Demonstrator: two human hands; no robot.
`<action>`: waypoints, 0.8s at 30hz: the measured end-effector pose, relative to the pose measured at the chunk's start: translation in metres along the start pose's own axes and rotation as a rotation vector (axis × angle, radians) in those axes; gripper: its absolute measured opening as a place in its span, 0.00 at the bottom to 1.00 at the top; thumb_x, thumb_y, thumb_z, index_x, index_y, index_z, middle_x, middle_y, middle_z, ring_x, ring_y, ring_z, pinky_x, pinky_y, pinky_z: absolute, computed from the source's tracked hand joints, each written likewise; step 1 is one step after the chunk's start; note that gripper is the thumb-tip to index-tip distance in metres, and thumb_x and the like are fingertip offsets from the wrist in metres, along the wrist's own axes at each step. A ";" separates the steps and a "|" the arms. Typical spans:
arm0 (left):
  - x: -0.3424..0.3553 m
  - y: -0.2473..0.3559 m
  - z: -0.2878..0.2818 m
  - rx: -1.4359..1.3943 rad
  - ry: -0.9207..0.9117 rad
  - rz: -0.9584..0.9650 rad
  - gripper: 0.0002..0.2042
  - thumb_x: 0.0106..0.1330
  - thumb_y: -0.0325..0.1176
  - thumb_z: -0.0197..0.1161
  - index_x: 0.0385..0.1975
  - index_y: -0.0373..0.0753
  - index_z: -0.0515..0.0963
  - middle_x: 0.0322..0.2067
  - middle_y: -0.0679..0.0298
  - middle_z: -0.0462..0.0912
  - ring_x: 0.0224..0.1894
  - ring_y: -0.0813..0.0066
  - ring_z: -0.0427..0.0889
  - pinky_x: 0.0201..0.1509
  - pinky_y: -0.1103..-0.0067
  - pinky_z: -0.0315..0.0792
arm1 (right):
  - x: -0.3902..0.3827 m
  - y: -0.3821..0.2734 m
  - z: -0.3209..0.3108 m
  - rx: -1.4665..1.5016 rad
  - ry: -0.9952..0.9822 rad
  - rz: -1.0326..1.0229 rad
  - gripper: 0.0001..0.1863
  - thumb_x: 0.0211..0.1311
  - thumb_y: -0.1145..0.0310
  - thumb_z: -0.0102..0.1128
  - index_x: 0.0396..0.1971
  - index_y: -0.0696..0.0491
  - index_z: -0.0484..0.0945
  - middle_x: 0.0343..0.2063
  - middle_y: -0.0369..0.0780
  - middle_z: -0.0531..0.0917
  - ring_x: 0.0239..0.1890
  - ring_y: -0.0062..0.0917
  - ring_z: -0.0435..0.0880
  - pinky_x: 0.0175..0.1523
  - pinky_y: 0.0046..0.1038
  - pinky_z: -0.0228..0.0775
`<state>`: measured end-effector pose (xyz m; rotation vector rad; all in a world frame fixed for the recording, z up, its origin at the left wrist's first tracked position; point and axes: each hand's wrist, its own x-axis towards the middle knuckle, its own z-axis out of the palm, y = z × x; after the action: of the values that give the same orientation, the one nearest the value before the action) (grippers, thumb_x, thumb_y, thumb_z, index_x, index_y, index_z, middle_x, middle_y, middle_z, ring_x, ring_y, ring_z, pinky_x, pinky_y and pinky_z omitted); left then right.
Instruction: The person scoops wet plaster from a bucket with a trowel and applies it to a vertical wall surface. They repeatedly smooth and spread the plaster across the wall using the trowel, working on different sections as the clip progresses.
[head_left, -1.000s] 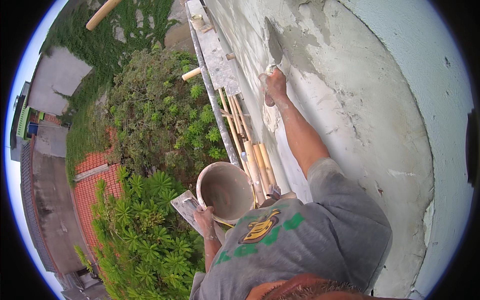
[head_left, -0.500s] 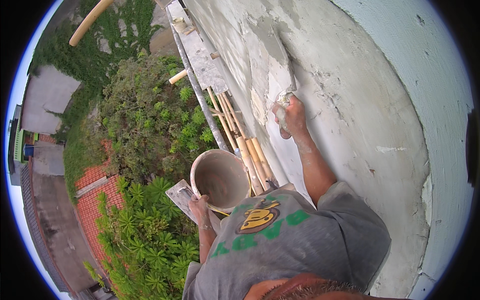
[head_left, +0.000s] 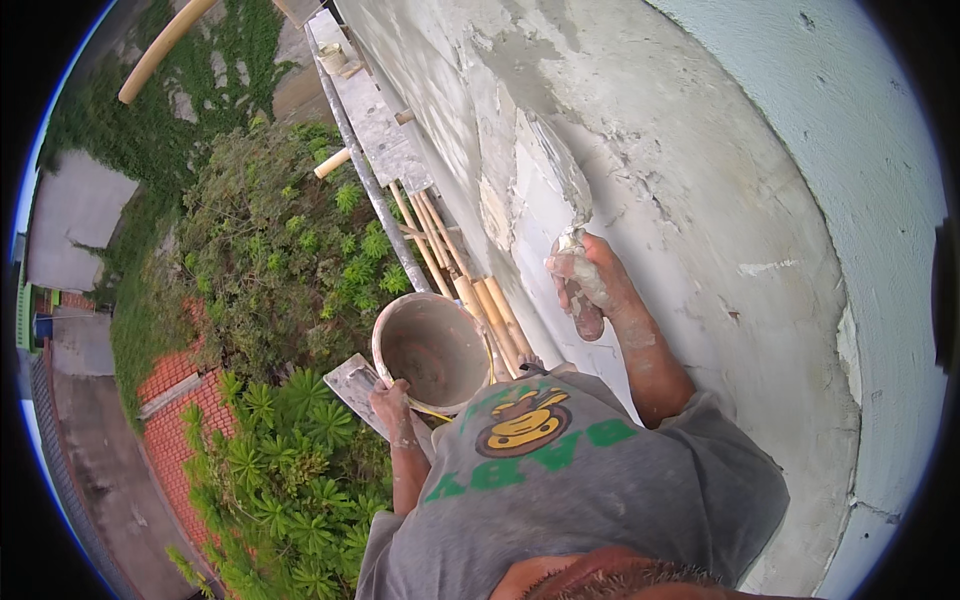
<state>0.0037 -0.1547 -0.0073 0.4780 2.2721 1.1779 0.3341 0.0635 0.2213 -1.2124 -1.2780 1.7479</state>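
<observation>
My right hand is closed round the handle of a plastering trowel, in front of the wall. Wet grey plaster lies along the blade, and more is smeared on the hand. My left hand is closed on the near left rim of a bucket, held against my body. Grey residue coats the bucket's inside. A flat, plaster-stained board sits beside and partly beneath the bucket at that hand; whether my fingers also grip it is hidden.
The plastered wall rises at the right, rough in patches. Bamboo poles and a splattered plank run along it, with a small container at the far end. Past the metal pipe lie trees and tiled roofs far below.
My right hand has drawn back toward me with the trowel, whose blade has turned and shows plaster along it. My left hand keeps its hold on the bucket. The whole view has shifted slightly.
</observation>
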 end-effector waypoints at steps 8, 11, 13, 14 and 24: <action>0.004 0.005 0.008 -0.099 -0.141 -0.046 0.11 0.45 0.27 0.63 0.30 0.32 0.81 0.25 0.66 0.80 0.27 0.74 0.76 0.34 0.76 0.70 | -0.049 -0.035 0.011 -0.094 0.185 -0.032 0.15 0.53 0.62 0.64 0.31 0.57 0.71 0.20 0.36 0.76 0.14 0.20 0.75 0.20 0.25 0.68; 0.007 0.009 0.011 -0.042 -0.176 -0.024 0.11 0.45 0.27 0.64 0.30 0.32 0.81 0.24 0.66 0.80 0.26 0.75 0.76 0.33 0.76 0.70 | -0.070 -0.045 0.017 -0.187 0.234 -0.042 0.15 0.54 0.62 0.64 0.32 0.57 0.71 0.20 0.36 0.75 0.15 0.19 0.75 0.21 0.24 0.67; 0.006 0.019 0.012 0.013 -0.183 -0.030 0.11 0.44 0.27 0.64 0.30 0.32 0.81 0.24 0.66 0.80 0.26 0.75 0.76 0.33 0.76 0.70 | -0.083 -0.051 0.023 -0.208 0.261 -0.050 0.15 0.55 0.62 0.65 0.32 0.57 0.71 0.20 0.35 0.75 0.15 0.19 0.75 0.21 0.24 0.67; 0.004 0.023 0.012 0.009 -0.191 -0.030 0.11 0.44 0.27 0.64 0.30 0.32 0.81 0.24 0.66 0.80 0.26 0.75 0.76 0.33 0.76 0.70 | -0.088 -0.054 0.028 -0.203 0.276 -0.053 0.15 0.55 0.63 0.65 0.32 0.57 0.71 0.20 0.35 0.75 0.15 0.18 0.75 0.21 0.24 0.67; -0.006 0.019 0.007 0.072 -0.157 -0.049 0.11 0.44 0.26 0.64 0.29 0.31 0.81 0.23 0.65 0.80 0.26 0.73 0.76 0.33 0.74 0.71 | -0.040 0.002 0.033 -0.468 0.210 -0.346 0.15 0.58 0.64 0.64 0.36 0.59 0.73 0.21 0.38 0.78 0.20 0.22 0.78 0.27 0.27 0.71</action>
<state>0.0136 -0.1428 0.0069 0.5207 2.1840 1.0018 0.3177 0.0156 0.2351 -1.2873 -1.7038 1.0789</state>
